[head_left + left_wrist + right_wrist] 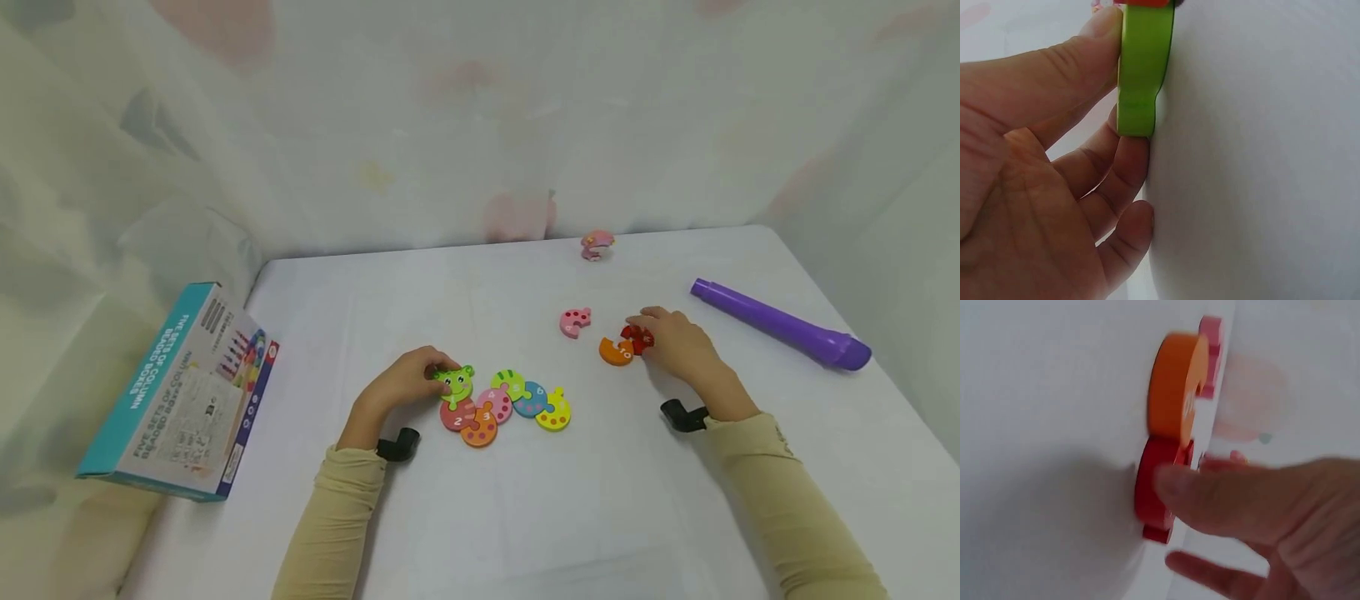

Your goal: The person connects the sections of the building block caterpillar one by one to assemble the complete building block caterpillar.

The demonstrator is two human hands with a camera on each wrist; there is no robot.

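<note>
A row of joined, numbered caterpillar puzzle pieces (531, 399) lies on the white table. At its left end is the light green head piece (453, 384) with a smiling face. My left hand (408, 377) holds this piece, the thumb on its face and fingers at its edge, as the left wrist view shows. Farther right, my right hand (681, 344) pinches a red puzzle piece (1150, 484) between thumb and fingers, which partly cover it. The red piece touches an orange piece (617, 352) marked 10. A pink spotted piece (574, 322) lies apart, beyond the orange one.
A teal and white box (183, 400) stands tilted at the table's left side. On the right lies a purple microphone-shaped tube (780, 323). Near the back edge sits a small pink figure (597, 245). Pale patterned cloth (480, 125) hangs behind the table.
</note>
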